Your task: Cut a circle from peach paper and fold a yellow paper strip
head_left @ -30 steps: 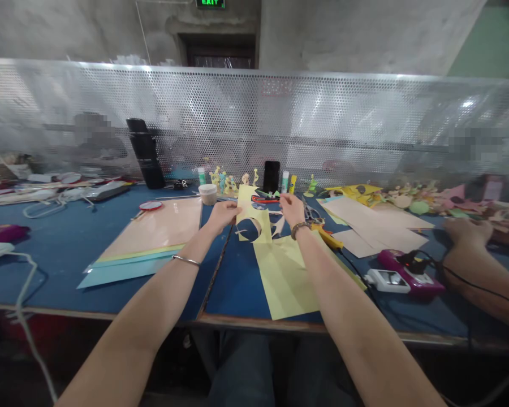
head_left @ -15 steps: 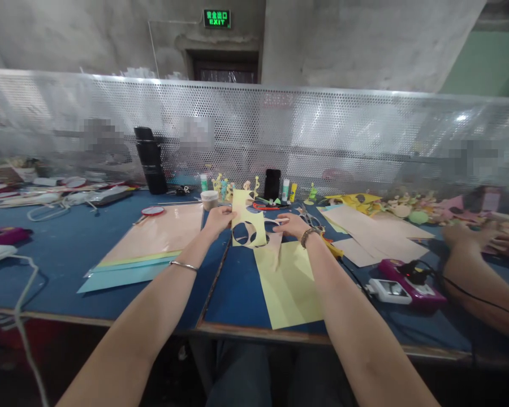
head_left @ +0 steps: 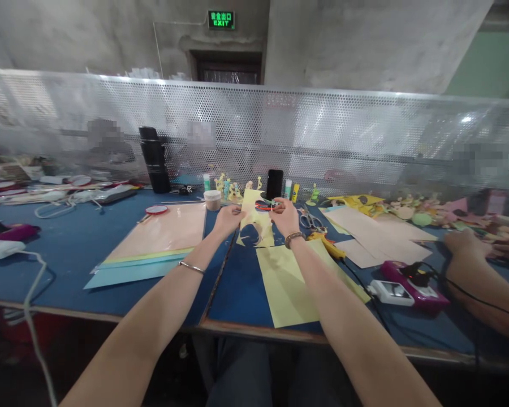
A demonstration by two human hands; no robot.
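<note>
My left hand point(head_left: 229, 219) pinches the left edge of a yellow paper with cut-out holes point(head_left: 251, 213), held just above the table. At that paper's right side is my right hand point(head_left: 285, 216), its fingers closed near a red-handled tool point(head_left: 263, 206); what is between the fingertips is too small to make out. A larger yellow sheet point(head_left: 286, 288) lies flat beneath my right forearm. Scissors point(head_left: 311, 219) and a yellow glue gun point(head_left: 327, 246) rest to the right of my right hand.
Left: a stack of coloured paper point(head_left: 161, 232), a lidded cup point(head_left: 212, 199) and a black bottle point(head_left: 155, 161). Behind stand a phone point(head_left: 274, 184) and small figures. Right: pale sheets point(head_left: 365, 229), a purple power strip point(head_left: 419, 288) and another person's arm point(head_left: 479, 277).
My right hand has moved up and is now more tightly closed. The pale scrap that hung near it no longer shows clearly. The view has shifted slightly.
</note>
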